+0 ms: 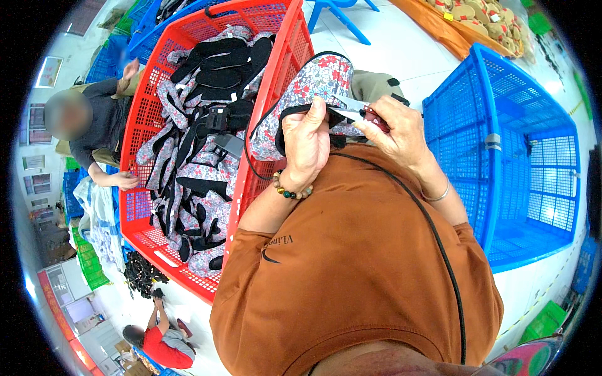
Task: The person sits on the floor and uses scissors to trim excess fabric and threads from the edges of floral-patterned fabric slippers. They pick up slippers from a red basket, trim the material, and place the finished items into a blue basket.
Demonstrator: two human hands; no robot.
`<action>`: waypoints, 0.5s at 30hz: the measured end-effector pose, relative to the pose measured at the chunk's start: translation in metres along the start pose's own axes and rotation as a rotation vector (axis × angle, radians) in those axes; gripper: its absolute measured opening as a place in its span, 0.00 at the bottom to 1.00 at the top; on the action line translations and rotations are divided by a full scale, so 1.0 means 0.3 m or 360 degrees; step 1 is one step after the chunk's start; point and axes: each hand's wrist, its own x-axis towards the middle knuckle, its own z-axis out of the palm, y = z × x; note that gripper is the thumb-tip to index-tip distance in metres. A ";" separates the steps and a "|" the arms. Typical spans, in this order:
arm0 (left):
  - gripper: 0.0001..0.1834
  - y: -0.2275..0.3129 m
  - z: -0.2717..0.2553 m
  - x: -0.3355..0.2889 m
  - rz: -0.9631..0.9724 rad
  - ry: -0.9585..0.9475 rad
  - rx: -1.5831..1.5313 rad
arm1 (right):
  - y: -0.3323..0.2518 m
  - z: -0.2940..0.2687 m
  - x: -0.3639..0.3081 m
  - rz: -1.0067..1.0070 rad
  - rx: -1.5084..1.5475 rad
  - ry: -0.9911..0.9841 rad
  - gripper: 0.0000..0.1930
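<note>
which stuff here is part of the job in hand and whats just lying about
Seemingly in the job: floral piece in left hand; scissors in right hand; red basket of similar pieces.

Seemingly just about: blue crate; blue stool; tan footwear.

A black cable (443, 249) crosses the rust-orange shirt (357, 282), worn with a beaded bracelet (291, 190) and silver bangle (441, 193).

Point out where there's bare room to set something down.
White floor lies bare between the blue stool and the blue crate at right; that crate's visible interior also shows nothing inside. Crowded: the red crate, heaped with floral and black pieces, and before the brown shirt, where the left hand holds a floral item and the right hand scissors.
</note>
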 end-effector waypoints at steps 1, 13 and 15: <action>0.08 0.000 -0.001 0.000 -0.0001 -0.0011 -0.0010 | 0.001 -0.001 -0.001 -0.0006 -0.0021 -0.0008 0.15; 0.08 -0.002 0.024 -0.005 -0.0172 0.0048 -0.0157 | 0.006 -0.006 0.004 -0.0094 -0.0013 -0.0049 0.16; 0.08 0.002 0.036 -0.007 -0.0182 0.0096 -0.0125 | 0.011 -0.007 0.003 -0.0099 -0.0015 -0.0088 0.16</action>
